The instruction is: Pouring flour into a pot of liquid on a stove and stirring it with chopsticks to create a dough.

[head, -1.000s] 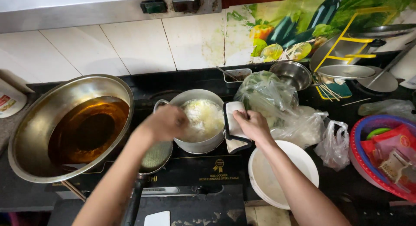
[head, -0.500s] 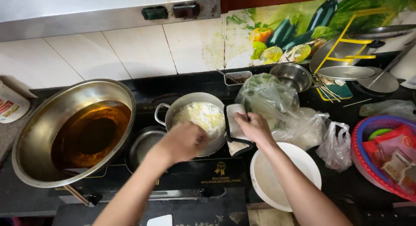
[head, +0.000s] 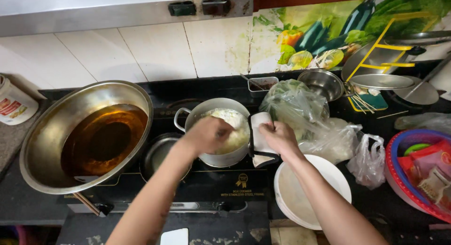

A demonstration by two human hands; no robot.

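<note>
2 hands at work: both meet at the steel pot (head: 213,132) on the black stove (head: 188,188), near the middle of the counter's front edge.
Wok: the large steel wok (head: 61,132) of brown oil sits on the stove's left side, apart from both hands (the biggest thing in view).
White bowl: a round white bowl (head: 305,193) stands at the counter's front edge, under the right forearm.
Pot: it holds pale white food (head: 232,125); its 1 visible loop handle points left toward the wok.
Key relation: the food lies directly under the left hand (head: 206,134), which comes in over the pot's near-left rim; the right hand (head: 279,138) is just beside the pot's right wall, so the left is the nearer one to the food.
Left fingers: curled downward into the pot, bunched together; whether they pinch any food I cannot tell.
Right fingers: closed on a white cloth (head: 260,127) pressed at the pot's right side.
Hidden: the pot's right handle is covered by cloth and hand; the left fingertips are hidden behind the knuckles; a small dark pan (head: 157,153) is partly under the left forearm.
</note>
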